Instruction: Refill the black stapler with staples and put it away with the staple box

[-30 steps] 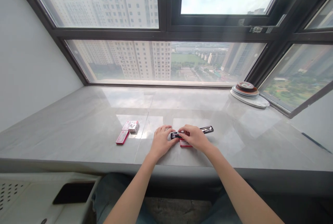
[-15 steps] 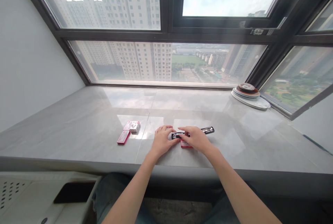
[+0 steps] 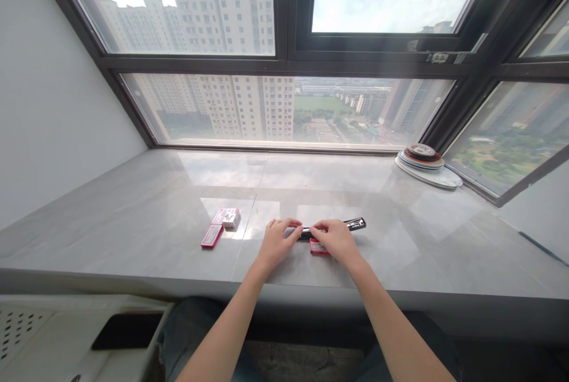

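Observation:
A black stapler [image 3: 351, 225] lies lengthwise on the grey stone sill [image 3: 133, 222], its right end sticking out past my fingers. My left hand [image 3: 276, 241] and my right hand [image 3: 335, 238] meet over its left end, fingers curled and pinching it. A small red box [image 3: 316, 247] sits under my right hand, partly hidden. What the fingertips hold between them is too small to make out.
To the left lie a red flat box [image 3: 211, 235] and a red-and-white box [image 3: 227, 217]. A stack of plates [image 3: 425, 163] stands at the back right by the window. A white unit [image 3: 53, 334] with a dark slot sits below the sill at left.
Both hands have closed in over the stapler's left end, covering more of it. The camera tilted slightly; the boxes and plates stayed put.

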`<state>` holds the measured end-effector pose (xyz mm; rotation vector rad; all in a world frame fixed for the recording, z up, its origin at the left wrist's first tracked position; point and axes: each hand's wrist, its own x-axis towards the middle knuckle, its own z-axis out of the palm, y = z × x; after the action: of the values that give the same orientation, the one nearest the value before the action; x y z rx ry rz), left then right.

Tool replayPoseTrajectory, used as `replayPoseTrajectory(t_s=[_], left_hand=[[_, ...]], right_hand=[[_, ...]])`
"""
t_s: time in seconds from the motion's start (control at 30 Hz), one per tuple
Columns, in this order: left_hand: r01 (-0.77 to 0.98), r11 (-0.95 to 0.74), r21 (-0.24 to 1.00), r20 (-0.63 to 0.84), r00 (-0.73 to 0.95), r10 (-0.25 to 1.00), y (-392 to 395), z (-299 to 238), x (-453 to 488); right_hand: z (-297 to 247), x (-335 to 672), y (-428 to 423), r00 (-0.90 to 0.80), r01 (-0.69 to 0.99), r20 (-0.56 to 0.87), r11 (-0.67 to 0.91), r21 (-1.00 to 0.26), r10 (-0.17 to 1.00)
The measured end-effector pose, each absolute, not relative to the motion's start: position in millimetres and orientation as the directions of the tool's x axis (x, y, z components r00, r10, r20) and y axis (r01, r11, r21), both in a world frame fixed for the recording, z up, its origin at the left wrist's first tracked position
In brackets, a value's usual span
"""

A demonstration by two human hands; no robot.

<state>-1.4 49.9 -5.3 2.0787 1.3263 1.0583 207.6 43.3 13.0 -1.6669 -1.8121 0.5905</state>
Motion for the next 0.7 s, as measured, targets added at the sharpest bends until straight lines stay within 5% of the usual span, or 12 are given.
replayPoseTrajectory(t_s=[0.33, 0.7], left_hand=[[0.355, -0.375, 0.856, 0.316, 0.214, 0.924, 43, 0, -1], [0.377, -0.398, 0.836, 0.344, 0.204, 0.916, 39, -2, 2]], right_hand=[[2, 201, 47, 0.048, 0.616, 0.089, 0.040, -0.786, 0.995], [-1, 195, 48, 0.126, 0.600, 0.083, -0.010, -0.800, 0.989]])
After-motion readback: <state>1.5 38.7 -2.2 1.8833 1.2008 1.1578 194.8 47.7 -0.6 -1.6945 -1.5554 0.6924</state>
